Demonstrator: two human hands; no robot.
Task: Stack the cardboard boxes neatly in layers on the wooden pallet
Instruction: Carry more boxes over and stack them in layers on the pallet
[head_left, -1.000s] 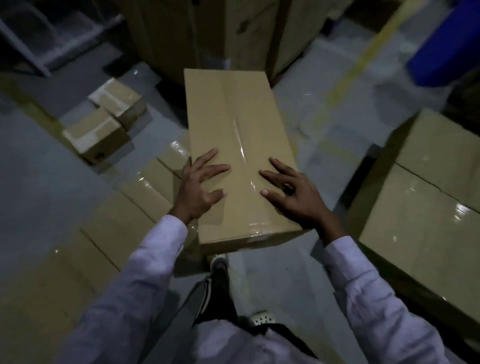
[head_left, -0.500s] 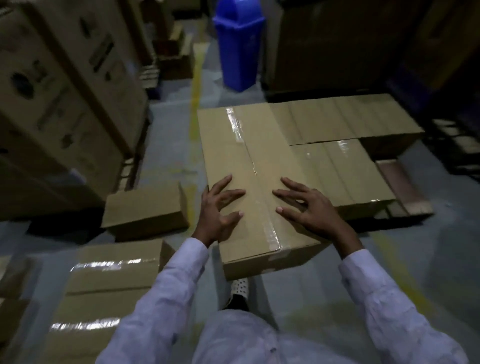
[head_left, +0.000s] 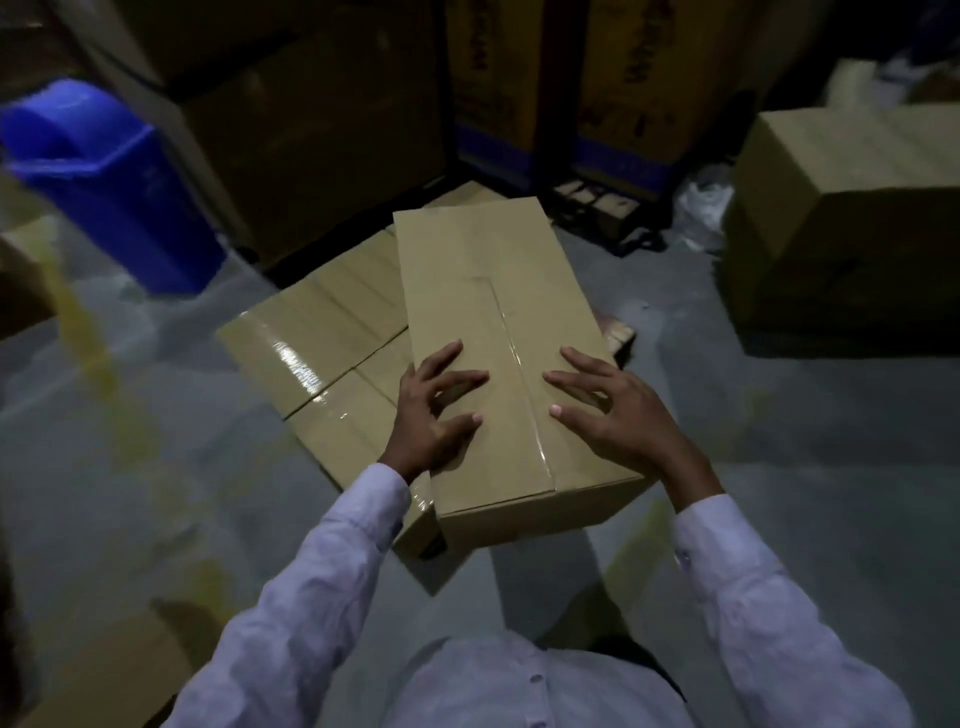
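**Head view: two open hands lie flat on a taped cardboard box over a low layer of boxes**

A long, plain brown cardboard box (head_left: 498, 332) fills the middle of the frame, its length running away from the person. A glossy strip of clear tape runs down the centre seam of its lid, between the two hands. The left hand (head_left: 431, 415) and right hand (head_left: 618, 415) both rest on the near half of the lid, palms down and fingers spread and nearly straight, gripping nothing. White shirt sleeves (head_left: 322, 582) reach in from the bottom edge.

Under the left hand and out to its left, low boxes (head_left: 311, 332) of the same brown card lie side by side, their tape shining. The top box covers their right side. Whether it sits fully on them or is held just clear cannot be told, and its near end juts out over the grey floor (head_left: 779, 519). Just beyond the right hand's fingertips a small wooden corner (head_left: 621, 332) peeks out from under the box. The rest of whatever it belongs to is hidden. The room is dim and the edges of the frame are blurred.

Far to the left of the left hand stands a blue bin (head_left: 104, 182), with a smeared yellow floor line (head_left: 88, 338) nearer. Beyond both hands, tall cartons (head_left: 311, 130) form a wall. Their printing is too dark to read. Well to the right of the right hand sits a large brown box (head_left: 841, 208), with a pale crumpled bag (head_left: 701, 202) at its left side
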